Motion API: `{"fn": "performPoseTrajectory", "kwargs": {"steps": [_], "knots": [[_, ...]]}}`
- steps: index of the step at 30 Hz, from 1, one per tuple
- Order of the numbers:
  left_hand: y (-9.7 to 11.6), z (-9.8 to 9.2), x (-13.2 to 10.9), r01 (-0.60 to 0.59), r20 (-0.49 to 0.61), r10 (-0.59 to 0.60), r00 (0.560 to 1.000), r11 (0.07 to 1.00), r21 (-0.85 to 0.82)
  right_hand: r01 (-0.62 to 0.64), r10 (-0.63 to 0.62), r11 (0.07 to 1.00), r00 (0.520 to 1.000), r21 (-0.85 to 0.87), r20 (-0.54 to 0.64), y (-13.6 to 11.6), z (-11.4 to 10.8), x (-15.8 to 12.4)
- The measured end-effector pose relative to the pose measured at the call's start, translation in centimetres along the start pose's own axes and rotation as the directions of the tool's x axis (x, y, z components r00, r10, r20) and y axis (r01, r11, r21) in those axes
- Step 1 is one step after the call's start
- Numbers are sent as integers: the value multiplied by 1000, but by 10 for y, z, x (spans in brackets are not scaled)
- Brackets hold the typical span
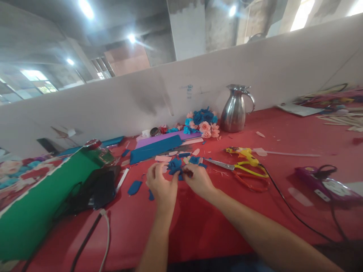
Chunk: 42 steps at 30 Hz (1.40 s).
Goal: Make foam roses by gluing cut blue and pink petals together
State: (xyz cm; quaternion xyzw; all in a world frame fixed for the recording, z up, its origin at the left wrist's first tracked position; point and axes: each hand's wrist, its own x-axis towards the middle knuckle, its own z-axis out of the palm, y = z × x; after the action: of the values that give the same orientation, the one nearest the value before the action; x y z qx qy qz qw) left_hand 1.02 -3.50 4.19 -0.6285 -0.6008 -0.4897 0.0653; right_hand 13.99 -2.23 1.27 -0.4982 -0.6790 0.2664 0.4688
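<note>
Left hand [161, 182] and right hand [199, 180], fingers curled, pinch the flower [174, 164] between them; likely light, crushable, best held at its base.

Streaky glare from ceiling lights [86, 9]

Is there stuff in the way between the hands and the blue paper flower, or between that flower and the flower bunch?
Nothing visible separates the left hand or right hand from the blue paper flower; both are touching it. Toward the flower bunch, loose paper scraps lie in between.
</note>
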Motion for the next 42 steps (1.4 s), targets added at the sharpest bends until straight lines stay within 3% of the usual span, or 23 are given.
{"fn": "performPoseTrajectory", "kwargs": {"steps": [3, 7, 10, 13, 16, 23, 25, 27, 30, 32, 34, 39, 42], "knots": [[0, -2, 5, -1, 38, 1, 999, 1000, 3, -6, 5, 1000, 1000, 21, 6, 0, 1, 0], [-8, -2, 15, 92, 141, -68, 988, 980, -176, 21, -21, 998, 1000, 55, 10, -1, 1, 0], [-16, -2, 21, 221, 300, -131, 945, 930, -292, 48, -50, 998, 998, 47, 33, -2, 0, 0], [-21, -3, 25, 259, 389, -143, 910, 929, -263, 92, -92, 996, 995, 13, 48, -2, 1, -1], [-22, -4, 27, 236, 413, -121, 903, 942, -240, 99, -98, 995, 994, -11, 46, -1, 1, -2], [-18, 0, 18, 207, 354, -88, 931, 926, -316, -57, 52, 990, 998, 129, 40, 3, 3, 1], [-16, 1, 10, 274, 352, -139, 926, 889, -368, -85, 79, 980, 996, 181, 38, 5, 4, 2], [-15, 4, 3, 400, 378, -245, 892, 817, -414, -115, 110, 968, 993, 223, 37, 6, 5, 3], [-15, 7, -6, 618, 485, -396, 779, 618, -487, -145, 136, 946, 989, 289, 51, 8, 6, 4], [-15, 8, -8, 705, 589, -392, 707, 463, -538, -153, 138, 932, 988, 328, 71, 8, 7, 4], [-16, 8, -8, 742, 654, -352, 669, 357, -567, -147, 123, 923, 988, 356, 90, 9, 7, 4], [-20, 9, -9, 758, 663, -368, 652, 299, -579, -78, 38, 927, 992, 366, 117, 7, 7, 5], [-22, 9, -11, 721, 631, -349, 693, 366, -589, -73, 31, 925, 993, 372, 118, 8, 8, 5]]}}
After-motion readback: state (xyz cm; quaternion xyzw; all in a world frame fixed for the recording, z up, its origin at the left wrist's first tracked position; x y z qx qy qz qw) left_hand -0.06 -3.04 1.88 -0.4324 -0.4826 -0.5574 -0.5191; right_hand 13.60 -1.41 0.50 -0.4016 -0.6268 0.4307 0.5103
